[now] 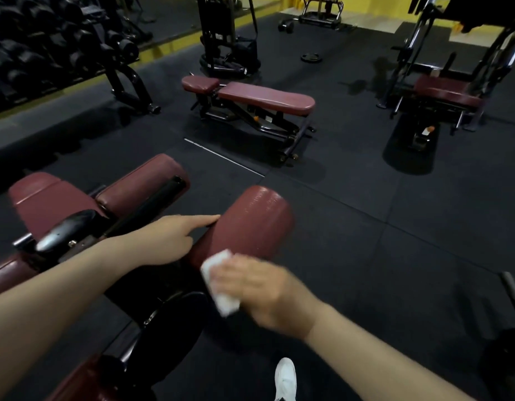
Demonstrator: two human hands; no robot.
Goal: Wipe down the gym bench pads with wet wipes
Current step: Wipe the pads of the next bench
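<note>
A maroon roller pad (250, 224) sticks out from the black frame of a bench machine at lower centre. My right hand (256, 287), blurred with motion, holds a white wet wipe (218, 285) against the near end of that roller. My left hand (169, 238) rests by the roller's left side, its forefinger stretched out and touching the pad's edge. A second maroon roller (143, 183) and a flat maroon seat pad (47, 198) lie further left on the same machine.
A maroon adjustable bench (265, 98) stands ahead on the black rubber floor. A dumbbell rack (56, 44) fills the far left, a machine with a maroon seat (444, 94) the far right. A weight plate (311, 57) lies beyond. My white shoe (285, 380) shows below.
</note>
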